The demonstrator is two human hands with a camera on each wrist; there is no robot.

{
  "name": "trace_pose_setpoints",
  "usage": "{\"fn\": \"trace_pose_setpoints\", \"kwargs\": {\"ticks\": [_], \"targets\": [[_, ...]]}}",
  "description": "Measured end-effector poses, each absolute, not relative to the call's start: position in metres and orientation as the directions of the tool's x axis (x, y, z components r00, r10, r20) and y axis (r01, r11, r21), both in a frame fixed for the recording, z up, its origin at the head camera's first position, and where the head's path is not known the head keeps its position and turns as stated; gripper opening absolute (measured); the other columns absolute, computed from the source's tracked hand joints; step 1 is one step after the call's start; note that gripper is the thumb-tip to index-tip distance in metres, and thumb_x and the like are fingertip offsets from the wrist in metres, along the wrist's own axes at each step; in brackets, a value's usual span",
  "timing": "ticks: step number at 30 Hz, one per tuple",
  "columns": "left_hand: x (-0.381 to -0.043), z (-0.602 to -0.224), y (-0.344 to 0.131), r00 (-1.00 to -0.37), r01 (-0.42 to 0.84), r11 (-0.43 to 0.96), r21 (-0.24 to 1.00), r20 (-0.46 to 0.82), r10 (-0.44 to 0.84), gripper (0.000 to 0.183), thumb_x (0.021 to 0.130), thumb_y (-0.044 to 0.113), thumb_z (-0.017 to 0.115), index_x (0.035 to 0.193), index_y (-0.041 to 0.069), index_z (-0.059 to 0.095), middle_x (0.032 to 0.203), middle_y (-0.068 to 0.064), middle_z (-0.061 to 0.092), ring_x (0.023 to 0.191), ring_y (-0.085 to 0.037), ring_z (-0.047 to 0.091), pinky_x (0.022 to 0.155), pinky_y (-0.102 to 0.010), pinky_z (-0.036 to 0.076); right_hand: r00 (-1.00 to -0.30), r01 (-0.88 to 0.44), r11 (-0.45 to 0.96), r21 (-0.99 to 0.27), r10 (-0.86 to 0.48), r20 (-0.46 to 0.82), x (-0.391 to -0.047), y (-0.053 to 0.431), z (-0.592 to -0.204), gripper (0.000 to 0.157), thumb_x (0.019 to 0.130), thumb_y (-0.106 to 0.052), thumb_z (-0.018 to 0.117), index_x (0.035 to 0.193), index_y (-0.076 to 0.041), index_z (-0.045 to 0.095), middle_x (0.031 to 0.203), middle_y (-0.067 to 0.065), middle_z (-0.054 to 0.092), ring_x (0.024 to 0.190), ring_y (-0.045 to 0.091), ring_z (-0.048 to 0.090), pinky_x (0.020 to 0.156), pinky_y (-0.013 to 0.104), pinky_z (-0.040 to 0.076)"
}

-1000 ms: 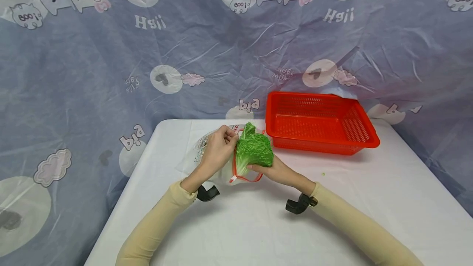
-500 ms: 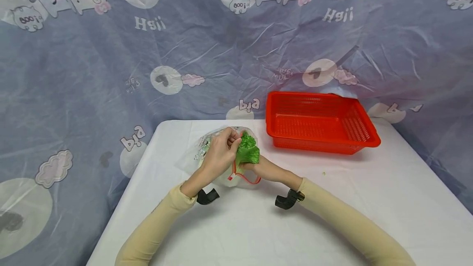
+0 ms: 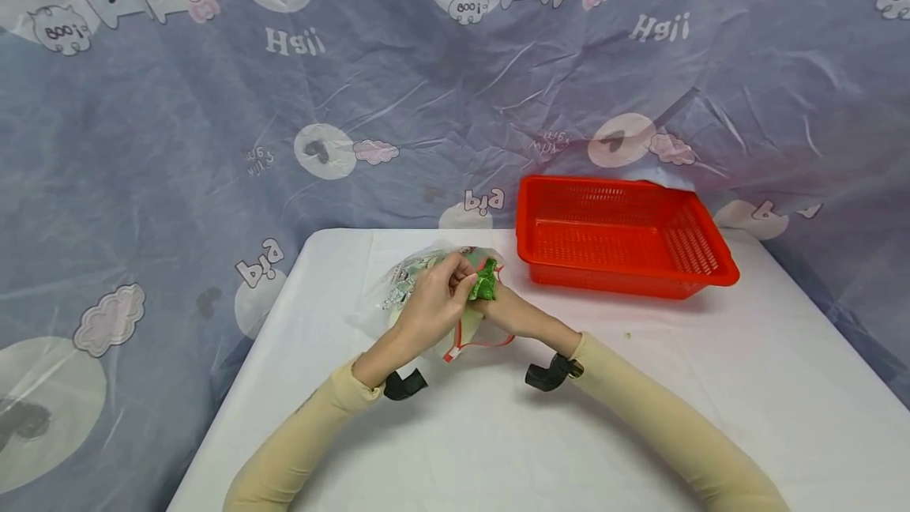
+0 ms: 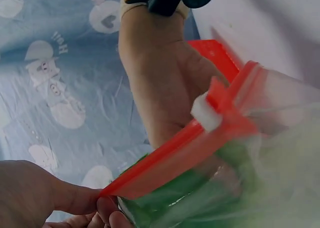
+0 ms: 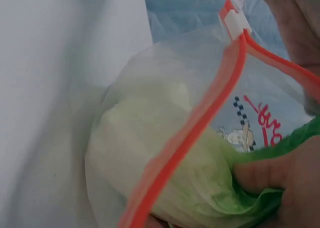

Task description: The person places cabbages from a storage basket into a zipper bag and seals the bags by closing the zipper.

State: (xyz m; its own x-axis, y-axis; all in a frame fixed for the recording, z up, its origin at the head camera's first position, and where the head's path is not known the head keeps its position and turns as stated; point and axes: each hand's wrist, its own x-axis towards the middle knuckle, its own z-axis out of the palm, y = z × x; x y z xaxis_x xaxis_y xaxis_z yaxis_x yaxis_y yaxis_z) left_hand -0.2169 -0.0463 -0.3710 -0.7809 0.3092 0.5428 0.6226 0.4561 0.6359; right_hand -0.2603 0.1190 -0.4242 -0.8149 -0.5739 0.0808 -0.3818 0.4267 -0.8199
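A clear zip bag (image 3: 398,279) with a red zip edge (image 4: 162,160) and a white slider (image 5: 237,24) lies near the table's far side. My left hand (image 3: 435,299) pinches the red edge between thumb and fingers, which holds the mouth apart. Through that mouth reaches my right hand (image 3: 513,313), gripping a green-leaved cabbage (image 5: 165,148), its thumb pressed on the leaves. The cabbage's pale stem end is inside the bag, seen through the plastic in the right wrist view. Some green leaf still shows at the opening in the head view.
A red perforated basket (image 3: 626,279) stands at the table's back right, right of the bag. The white table (image 3: 483,433) meets a patterned blue-grey curtain (image 3: 398,85) behind. A tiny green scrap (image 3: 628,335) lies below the basket.
My right hand has moved left and into the bag with the cabbage, so much less of the leaves shows. My left hand has kept its pinch on the edge.
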Motion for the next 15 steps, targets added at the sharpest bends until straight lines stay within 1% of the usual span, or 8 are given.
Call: {"fn": "trace_pose_setpoints", "kwargs": {"ticks": [3,5,6,8,10,12,15], "targets": [[-0.2152,-0.3735,-0.0439,-0.776,0.629,0.471,0.618,0.539,0.329,0.004,0.093,0.007,0.061,0.09,0.005,0.059,0.074,-0.003,0.061,0.064,-0.009,0.053,0.057,-0.02,0.045,-0.851,-0.262,0.413,-0.873,-0.525,0.007,-0.2596,0.1169,-0.4224,0.04,0.099,-0.021,0.048,0.137,-0.008,0.048,0.126,0.011,0.056,0.098,0.02,0.06,0.079,0.038,0.057],[-0.2141,-0.375,-0.0426,-0.772,0.634,0.479,0.608,0.534,0.345,0.004,0.093,0.007,0.061,0.09,0.005,0.059,0.075,-0.005,0.063,0.065,-0.009,0.054,0.058,-0.02,0.045,-0.86,-0.186,0.37,-0.91,-0.509,-0.032,-0.259,0.1155,-0.4216,0.038,0.1,-0.017,0.046,0.135,-0.001,0.046,0.12,0.016,0.055,0.091,0.026,0.063,0.075,0.042,0.059],[-0.2139,-0.3757,-0.0419,-0.77,0.637,0.48,0.604,0.531,0.354,0.004,0.093,0.007,0.061,0.091,0.005,0.059,0.076,-0.006,0.064,0.065,-0.009,0.054,0.058,-0.02,0.046,-0.867,-0.144,0.345,-0.927,-0.496,-0.05,-0.2584,0.1146,-0.4204,0.038,0.101,-0.016,0.044,0.135,0.001,0.045,0.118,0.018,0.056,0.088,0.029,0.064,0.074,0.045,0.059],[-0.2133,-0.376,-0.0409,-0.768,0.64,0.476,0.603,0.527,0.364,0.004,0.093,0.007,0.061,0.092,0.004,0.059,0.078,-0.008,0.065,0.066,-0.01,0.055,0.059,-0.02,0.046,-0.882,-0.09,0.304,-0.948,-0.466,-0.066,-0.2583,0.1134,-0.4191,0.038,0.101,-0.015,0.043,0.134,0.004,0.043,0.112,0.02,0.057,0.081,0.033,0.065,0.072,0.047,0.059],[-0.2131,-0.3753,-0.04,-0.772,0.635,0.471,0.613,0.524,0.359,0.005,0.094,0.007,0.06,0.092,0.003,0.059,0.078,-0.009,0.065,0.067,-0.01,0.056,0.059,-0.02,0.047,-0.899,-0.078,0.298,-0.951,-0.433,-0.062,-0.2587,0.113,-0.4188,0.038,0.101,-0.014,0.043,0.134,0.004,0.043,0.11,0.022,0.057,0.076,0.034,0.065,0.07,0.048,0.059],[-0.2136,-0.3735,-0.0395,-0.779,0.626,0.468,0.624,0.532,0.333,0.005,0.094,0.008,0.059,0.092,0.003,0.059,0.078,-0.007,0.064,0.067,-0.01,0.055,0.059,-0.02,0.047,-0.915,-0.083,0.315,-0.946,-0.4,-0.053,-0.2595,0.1131,-0.419,0.042,0.101,-0.018,0.042,0.139,0.0,0.041,0.115,0.024,0.058,0.073,0.033,0.066,0.068,0.048,0.059],[-0.2148,-0.3707,-0.0393,-0.788,0.61,0.465,0.641,0.553,0.272,0.004,0.094,0.007,0.059,0.091,0.005,0.059,0.076,-0.003,0.062,0.067,-0.009,0.054,0.058,-0.021,0.046,-0.92,-0.124,0.359,-0.925,-0.39,-0.028,-0.2615,0.114,-0.4211,0.046,0.102,-0.018,0.041,0.145,-0.003,0.034,0.124,0.025,0.054,0.073,0.035,0.067,0.067,0.049,0.058]]}}
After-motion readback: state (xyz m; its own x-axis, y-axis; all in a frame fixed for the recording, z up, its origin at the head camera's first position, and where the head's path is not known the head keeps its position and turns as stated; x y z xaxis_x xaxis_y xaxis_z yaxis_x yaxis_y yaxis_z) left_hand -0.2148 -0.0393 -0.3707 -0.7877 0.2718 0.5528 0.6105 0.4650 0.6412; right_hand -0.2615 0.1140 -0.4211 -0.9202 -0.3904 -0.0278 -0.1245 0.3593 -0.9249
